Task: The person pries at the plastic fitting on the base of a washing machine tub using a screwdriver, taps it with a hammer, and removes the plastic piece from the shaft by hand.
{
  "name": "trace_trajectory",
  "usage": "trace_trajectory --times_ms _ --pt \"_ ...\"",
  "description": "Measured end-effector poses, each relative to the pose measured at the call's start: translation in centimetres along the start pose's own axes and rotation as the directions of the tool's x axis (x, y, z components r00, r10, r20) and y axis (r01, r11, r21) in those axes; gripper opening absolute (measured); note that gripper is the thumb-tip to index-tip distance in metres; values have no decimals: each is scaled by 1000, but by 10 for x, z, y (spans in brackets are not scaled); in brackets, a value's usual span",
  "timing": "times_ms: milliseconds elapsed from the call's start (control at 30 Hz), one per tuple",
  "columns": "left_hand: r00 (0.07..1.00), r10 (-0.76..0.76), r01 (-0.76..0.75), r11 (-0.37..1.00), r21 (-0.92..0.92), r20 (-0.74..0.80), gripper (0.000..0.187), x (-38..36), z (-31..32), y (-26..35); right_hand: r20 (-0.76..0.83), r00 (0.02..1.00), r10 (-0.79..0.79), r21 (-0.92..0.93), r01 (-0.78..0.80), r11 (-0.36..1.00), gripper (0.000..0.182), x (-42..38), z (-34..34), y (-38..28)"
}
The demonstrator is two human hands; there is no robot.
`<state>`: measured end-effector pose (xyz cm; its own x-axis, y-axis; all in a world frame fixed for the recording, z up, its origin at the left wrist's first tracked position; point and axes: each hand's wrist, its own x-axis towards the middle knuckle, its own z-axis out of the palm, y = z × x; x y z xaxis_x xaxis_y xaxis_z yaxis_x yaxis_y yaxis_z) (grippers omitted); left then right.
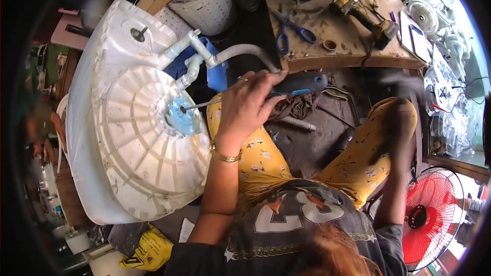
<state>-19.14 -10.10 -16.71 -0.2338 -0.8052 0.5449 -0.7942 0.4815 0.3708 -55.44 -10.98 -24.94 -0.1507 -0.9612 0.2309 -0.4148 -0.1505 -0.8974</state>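
Observation:
My left hand [246, 102] is closed around a screwdriver with a dark and blue handle [309, 83]. Its thin shaft points left, and the tip meets the blue hub [182, 116] at the centre of a ribbed white plastic tub [130, 158]. The tub, which looks like a washing machine's, rests on its side with its underside toward me. White drain pipes [190, 69] and a grey corrugated hose [245, 49] join it near the top. Over my right knee, my right hand [401, 117] is smeared by motion, its fingers unreadable. A dark blurred shape [391, 79] lies just beyond it.
A wooden workbench [327, 61] ahead carries blue-handled scissors [294, 33] and a yellow cordless drill [365, 19]. A perforated white bin [207, 7] stands behind the tub. At lower right is a red fan [429, 209]; a yellow bag [151, 249] lies lower left.

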Motion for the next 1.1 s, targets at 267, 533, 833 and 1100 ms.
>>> trace_trajectory --times_ms 267,533,833,1100 --pt "996 -65 62 996 -58 -53 34 4 -8 2 92 973 -214 280 181 943 31 -20 43 -67" --pt "996 -26 29 999 31 -91 36 5 -1 -5 31 995 95 290 -100 952 25 49 41 -11" --pt "986 -12 -6 994 -105 -169 51 -6 5 9 473 844 252 -429 -30 903 42 -46 269 178" --pt "929 -175 113 973 -200 -326 38 -26 -2 -23 469 874 -131 716 -290 635 70 40 218 -66"
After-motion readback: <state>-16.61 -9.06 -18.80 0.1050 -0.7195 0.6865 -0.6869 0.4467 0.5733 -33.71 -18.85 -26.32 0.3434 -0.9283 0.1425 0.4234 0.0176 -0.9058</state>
